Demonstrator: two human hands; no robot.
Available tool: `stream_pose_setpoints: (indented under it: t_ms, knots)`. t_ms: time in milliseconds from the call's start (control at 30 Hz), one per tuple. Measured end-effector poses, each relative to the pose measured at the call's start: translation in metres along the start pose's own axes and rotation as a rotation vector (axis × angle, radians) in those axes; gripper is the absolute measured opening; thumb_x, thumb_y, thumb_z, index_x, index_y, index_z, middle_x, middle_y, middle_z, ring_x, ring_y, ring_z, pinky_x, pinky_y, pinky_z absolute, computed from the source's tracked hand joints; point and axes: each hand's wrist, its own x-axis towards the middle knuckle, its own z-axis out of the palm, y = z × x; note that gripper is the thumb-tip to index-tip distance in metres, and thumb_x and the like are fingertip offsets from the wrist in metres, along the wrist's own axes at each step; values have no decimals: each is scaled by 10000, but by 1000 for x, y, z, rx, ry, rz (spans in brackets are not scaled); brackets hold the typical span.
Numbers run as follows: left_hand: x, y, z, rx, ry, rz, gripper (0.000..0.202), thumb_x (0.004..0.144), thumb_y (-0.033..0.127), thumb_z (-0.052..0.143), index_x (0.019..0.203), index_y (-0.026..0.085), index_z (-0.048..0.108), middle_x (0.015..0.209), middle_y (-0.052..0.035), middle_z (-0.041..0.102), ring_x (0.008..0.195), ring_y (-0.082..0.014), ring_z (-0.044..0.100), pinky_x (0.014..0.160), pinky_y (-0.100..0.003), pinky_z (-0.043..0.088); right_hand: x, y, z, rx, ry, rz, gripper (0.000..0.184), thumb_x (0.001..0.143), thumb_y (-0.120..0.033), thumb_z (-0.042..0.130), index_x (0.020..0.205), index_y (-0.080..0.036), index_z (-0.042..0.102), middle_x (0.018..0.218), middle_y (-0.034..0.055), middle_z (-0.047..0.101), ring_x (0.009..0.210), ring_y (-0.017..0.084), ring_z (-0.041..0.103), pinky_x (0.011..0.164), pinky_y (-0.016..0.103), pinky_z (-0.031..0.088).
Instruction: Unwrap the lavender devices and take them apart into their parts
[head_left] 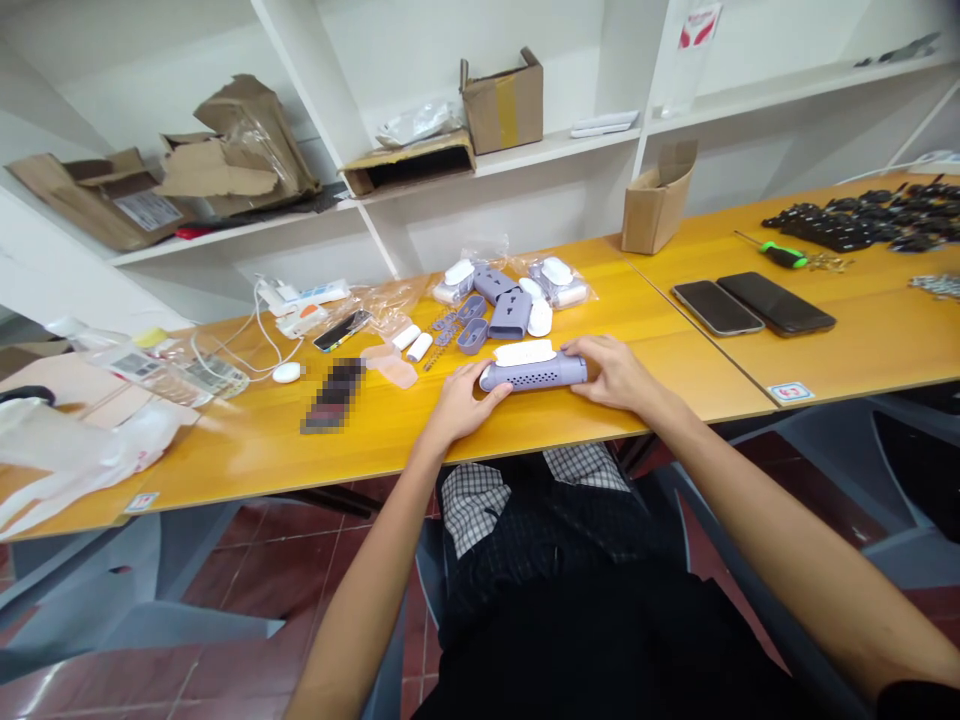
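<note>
Both my hands rest on the yellow wooden table (300,440), gripping the ends of a lavender perforated plastic housing (534,374). My left hand (470,400) holds its left end, and my right hand (609,372) holds its right end. A white plastic piece (525,352) lies along the top of the housing. Just beyond my hands are similar lavender plastic parts (510,312), white caps (538,318) and clear plastic bags (559,282). Small white cylinders (418,347) lie to the left.
Two smartphones (754,307) and a green-handled screwdriver (784,255) lie on the right table section, behind which sit black parts (862,220). A pixelated patch (334,395), white cables (255,340) and a white plastic bag (75,450) occupy the left. Cardboard boxes (504,102) stand on shelves behind.
</note>
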Motion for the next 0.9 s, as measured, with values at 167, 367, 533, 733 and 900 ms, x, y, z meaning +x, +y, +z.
stream_pose_setpoints:
  t_ms: [167,367,533,733,900]
  knots:
    - [-1,3,-1,-31,16,-29,615,970,578,679,1439,181,657,1482,-160,671,1380,-362,618,1223,-557,440,1,-3,0,-53,-46,12,374,758,-183,753,1115,-252,666,1124,93,786,1040,351,740,957,526,576]
    - [-3,9,-4,-47,11,-34,606,968,556,694,1429,164,665,1477,-160,678,1390,-352,617,1241,-532,428,-1,-4,1,-50,-36,19,336,801,-239,738,1131,-238,676,1133,113,773,1025,358,741,906,492,585]
    - [-3,5,0,-25,29,-48,570,980,579,673,1392,184,682,1438,-152,697,1362,-353,630,1223,-537,444,0,-1,6,16,-57,69,388,806,-226,710,1187,-255,642,1156,96,756,1026,346,734,913,501,584]
    - [-4,3,1,-2,12,-14,704,895,541,795,1481,210,585,1507,-154,625,1393,-360,590,1219,-545,434,3,0,8,76,-67,102,580,774,-262,760,1319,-263,562,1353,124,687,1217,376,685,1043,543,555]
    - [-5,1,-2,-17,-34,41,783,835,430,869,1519,223,546,1535,-143,586,1428,-357,552,1250,-543,396,4,-2,6,80,-119,103,794,780,-337,812,1507,-297,496,1515,117,617,1333,408,632,1134,584,505]
